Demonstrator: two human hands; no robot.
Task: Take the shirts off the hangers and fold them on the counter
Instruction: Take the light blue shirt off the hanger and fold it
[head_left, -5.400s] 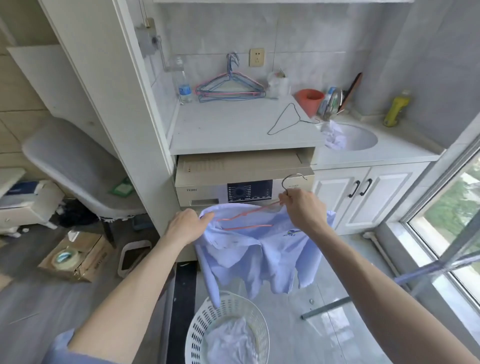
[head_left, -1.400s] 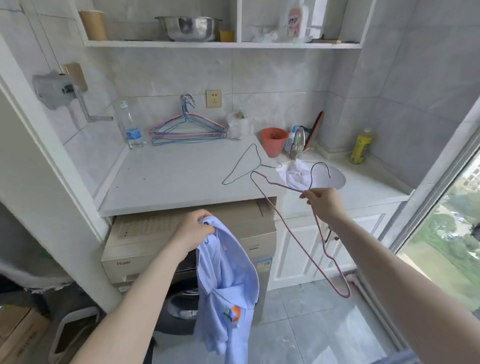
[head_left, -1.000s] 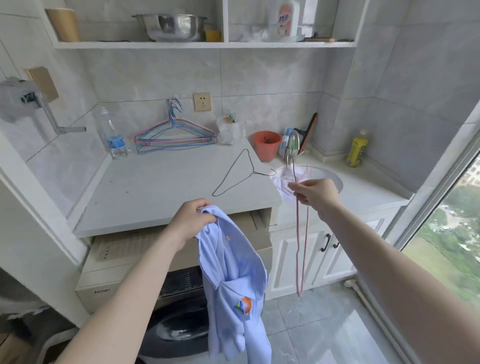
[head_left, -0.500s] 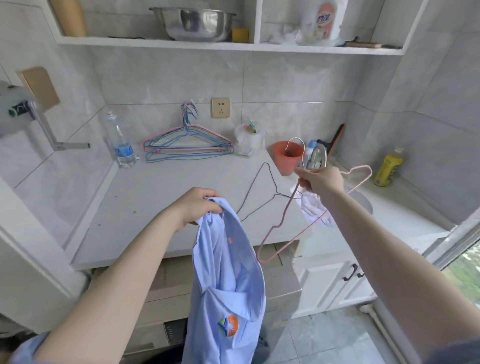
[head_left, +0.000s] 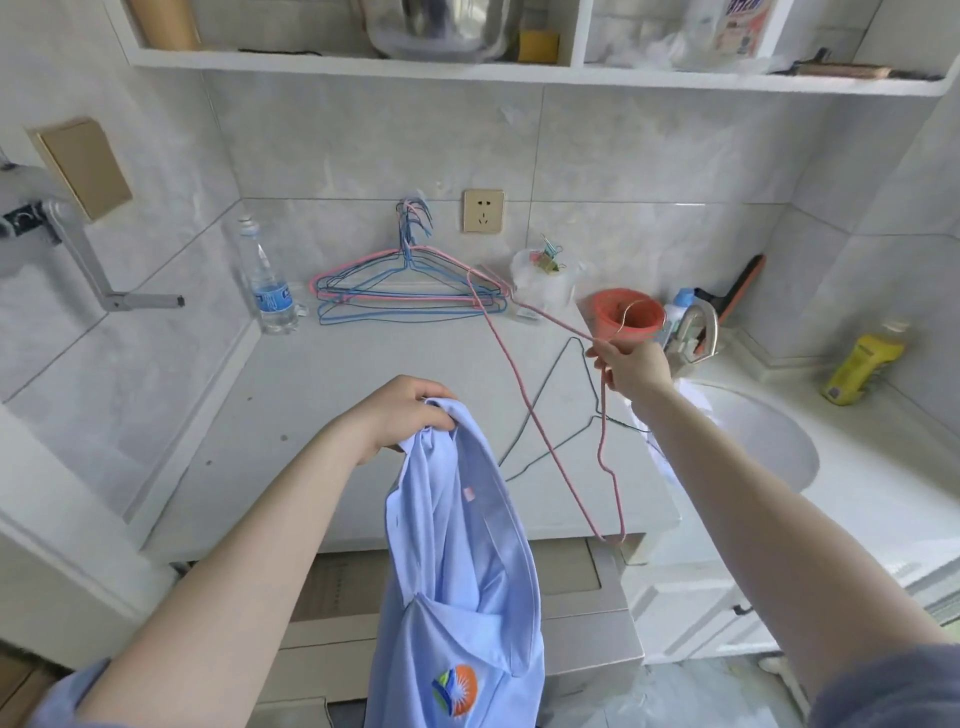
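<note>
Shirt (head_left: 457, 561) hangs from left grip (head_left: 405, 415); pink hanger (head_left: 530, 405) in right grip (head_left: 631, 369).

A light-blue shirt (head_left: 457, 571) hangs bunched below the left hand (head_left: 400, 415); a bare pink wire hanger (head_left: 530, 410) dangles from the right hand (head_left: 631, 366).

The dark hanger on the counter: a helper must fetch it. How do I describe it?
On the white counter, look left of the sink, in front of the orange cup. The dark wire hanger lies flat there alone, unlike the pink and blue hangers leaning against the back wall.
</note>
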